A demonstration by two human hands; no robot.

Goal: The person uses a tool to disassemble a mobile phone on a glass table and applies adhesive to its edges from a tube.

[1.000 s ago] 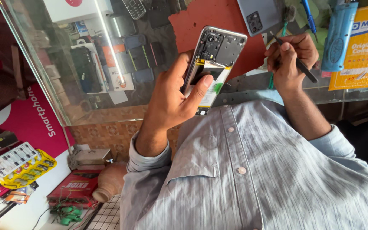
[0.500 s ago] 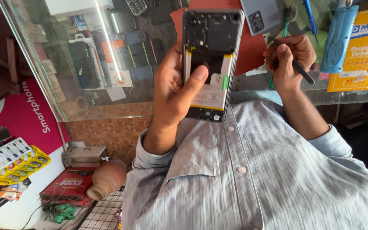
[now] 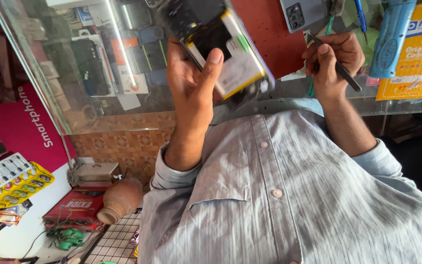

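Your left hand (image 3: 191, 73) grips the opened phone (image 3: 223, 46) above the glass counter (image 3: 74, 98); your right hand (image 3: 330, 61) pinches black tweezers (image 3: 333, 63). Steady the phone before bringing the tips near.

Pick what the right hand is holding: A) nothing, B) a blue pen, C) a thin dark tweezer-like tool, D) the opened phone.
C: the right hand pinches a thin dark tool that looks like tweezers, over the glass counter, while the left hand holds the opened phone with its back off.
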